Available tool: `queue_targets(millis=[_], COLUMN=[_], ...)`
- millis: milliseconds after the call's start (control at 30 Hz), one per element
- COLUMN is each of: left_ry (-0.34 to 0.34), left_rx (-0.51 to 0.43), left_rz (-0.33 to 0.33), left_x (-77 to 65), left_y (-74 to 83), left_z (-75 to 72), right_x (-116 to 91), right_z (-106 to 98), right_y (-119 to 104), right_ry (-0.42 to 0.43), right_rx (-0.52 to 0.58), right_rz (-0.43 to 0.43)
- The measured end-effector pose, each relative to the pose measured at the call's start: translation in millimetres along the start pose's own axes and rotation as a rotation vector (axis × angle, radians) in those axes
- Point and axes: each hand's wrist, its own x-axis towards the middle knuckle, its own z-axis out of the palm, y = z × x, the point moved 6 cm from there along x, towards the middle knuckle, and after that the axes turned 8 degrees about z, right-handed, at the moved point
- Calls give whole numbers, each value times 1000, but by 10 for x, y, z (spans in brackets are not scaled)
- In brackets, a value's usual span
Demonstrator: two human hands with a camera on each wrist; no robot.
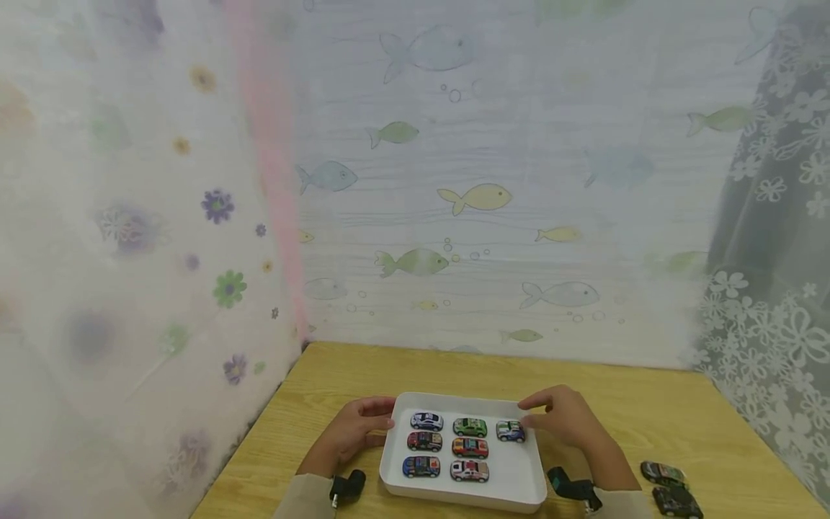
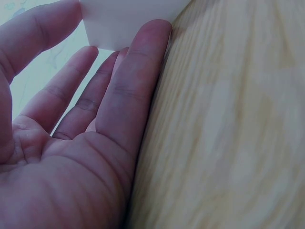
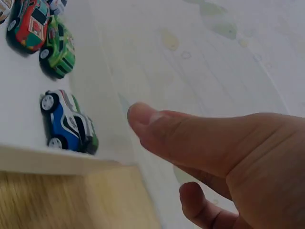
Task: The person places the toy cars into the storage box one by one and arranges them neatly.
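A white rectangular tray (image 1: 512,476) lies on the wooden table with several small toy cars in it. My left hand (image 1: 350,429) is at the tray's left side; in the left wrist view its extended fingers (image 2: 131,86) reach the tray's corner. Over the far right corner is my right hand (image 1: 567,418), thumb and index finger apart and nothing between them. Nearest to it stands a white, blue and green toy car (image 3: 71,123), alone in the right column. A green toy car (image 1: 470,427) and a red-and-yellow toy car (image 1: 470,447) stand in the middle column.
Right of the tray, a dark green toy car (image 1: 663,473) and a black toy car (image 1: 677,501) lie on the table (image 1: 363,367). A flower-printed curtain (image 1: 162,288) borders the left, and a fish-printed curtain (image 1: 486,274) hangs behind.
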Motion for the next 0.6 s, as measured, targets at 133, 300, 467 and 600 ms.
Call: queue_targets(millis=[133,300,467,600], left_ry=[-1,-4,-3,-5], left_rx=[-4,-1,-3,-4], left_rz=[4,8,4,7], left_x=[10,17,2,-3], left_y=[-5,-12,-18,-12], left_z=[-1,0,-2,3], right_x=[-116,-268,-408,-502], right_z=[-250,-541,-767,-900], right_y=[88,358,694,944], right_ry=[-25,-31,-61,-117], right_rx=[31,19,23,66], right_rz=[-52,-43,8,57])
